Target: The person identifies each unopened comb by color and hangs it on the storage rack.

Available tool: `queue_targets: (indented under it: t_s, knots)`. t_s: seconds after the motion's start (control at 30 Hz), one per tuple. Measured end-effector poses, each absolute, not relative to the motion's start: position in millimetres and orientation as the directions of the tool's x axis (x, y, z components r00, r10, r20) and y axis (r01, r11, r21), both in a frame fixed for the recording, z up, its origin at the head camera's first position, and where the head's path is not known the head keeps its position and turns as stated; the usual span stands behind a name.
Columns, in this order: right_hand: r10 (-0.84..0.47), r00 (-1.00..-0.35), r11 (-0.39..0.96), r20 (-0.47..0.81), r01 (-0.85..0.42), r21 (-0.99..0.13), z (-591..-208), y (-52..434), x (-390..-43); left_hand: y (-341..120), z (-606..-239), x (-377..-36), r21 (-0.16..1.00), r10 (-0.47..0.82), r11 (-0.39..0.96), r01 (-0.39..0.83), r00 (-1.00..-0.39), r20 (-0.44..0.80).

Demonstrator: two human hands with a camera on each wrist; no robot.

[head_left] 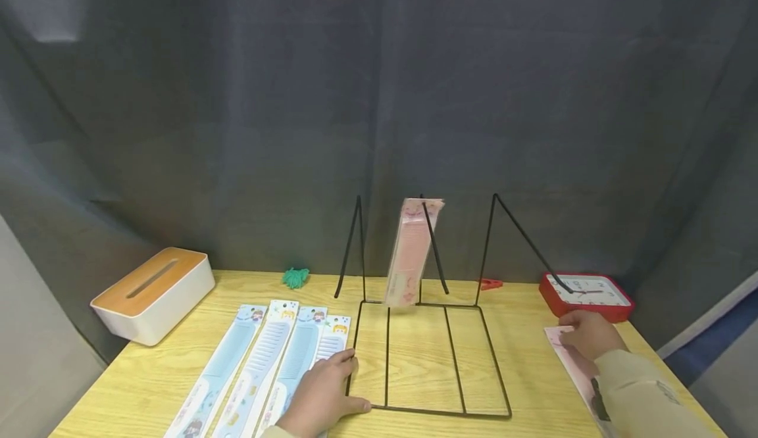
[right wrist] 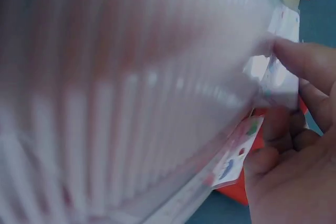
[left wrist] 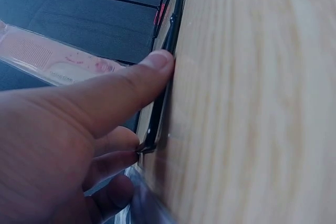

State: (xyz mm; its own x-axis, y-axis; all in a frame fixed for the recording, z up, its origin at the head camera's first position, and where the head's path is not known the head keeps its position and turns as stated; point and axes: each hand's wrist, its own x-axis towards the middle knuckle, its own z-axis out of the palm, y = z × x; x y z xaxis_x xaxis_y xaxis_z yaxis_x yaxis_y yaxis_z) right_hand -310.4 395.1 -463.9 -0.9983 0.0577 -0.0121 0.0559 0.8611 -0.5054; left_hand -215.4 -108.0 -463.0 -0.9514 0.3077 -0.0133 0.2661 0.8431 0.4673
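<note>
A black wire rack (head_left: 387,359) stands at the middle of the wooden table (head_left: 533,372). A pink comb in a clear packet (head_left: 408,254) hangs on the rack's middle hook. My left hand (head_left: 322,392) rests at the front left corner of the rack's base. Its thumb (left wrist: 105,98) presses against the black wire (left wrist: 170,35), and its fingers lie on several blue packaged combs (head_left: 260,359). At the right, my right hand (head_left: 589,336) pinches the top end of another pink comb packet (head_left: 571,359) lying on the table. The right wrist view shows that packet (right wrist: 131,103) blurred and close, between thumb and fingers (right wrist: 304,61).
A red square clock (head_left: 586,293) lies just behind the right hand. A white tissue box with a wooden lid (head_left: 154,293) sits at the far left. A green tuft (head_left: 295,277) and a red clip (head_left: 490,284) lie near the grey curtain at the back.
</note>
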Motion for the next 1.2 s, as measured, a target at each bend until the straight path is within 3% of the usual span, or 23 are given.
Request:
queue_targets:
  t_s: [0.2,0.3,0.43,0.6,0.77,0.97,1.07,1.2]
  knots:
    - [0.061,-0.998,0.896,0.007,0.052,-0.442,-451,384,-308,-108,-464,-216,0.451,0.309,0.849,0.276,-0.951,0.001]
    - [0.032,-0.996,0.899,0.082,-0.007,-0.437,-439,374,-304,-109,-464,-215,0.454,0.308,0.846,0.279,-0.951,0.011]
    - [-0.066,-0.986,0.861,0.156,-0.135,-0.490,-415,351,-295,-109,-464,-214,0.462,0.306,0.843,0.276,-0.952,0.008]
    - [-0.183,-0.972,0.742,0.145,-0.233,-0.628,-370,305,-266,-109,-464,-214,0.457,0.310,0.844,0.280,-0.951,0.011]
    - [-0.353,-0.892,0.512,0.282,-0.437,-0.739,-332,256,-227,-108,-465,-214,0.459,0.313,0.843,0.282,-0.950,0.009]
    - [-0.426,-0.727,0.292,0.538,-0.674,-0.679,-295,207,-185,-108,-467,-216,0.468,0.313,0.840,0.275,-0.950,-0.003]
    - [-0.393,-0.683,0.289,0.616,-0.727,-0.623,-283,193,-174,-109,-467,-216,0.462,0.314,0.841,0.281,-0.949,0.006]
    - [-0.287,-0.721,0.401,0.630,-0.688,-0.605,-272,182,-172,-109,-468,-215,0.458,0.314,0.841,0.288,-0.949,0.019]
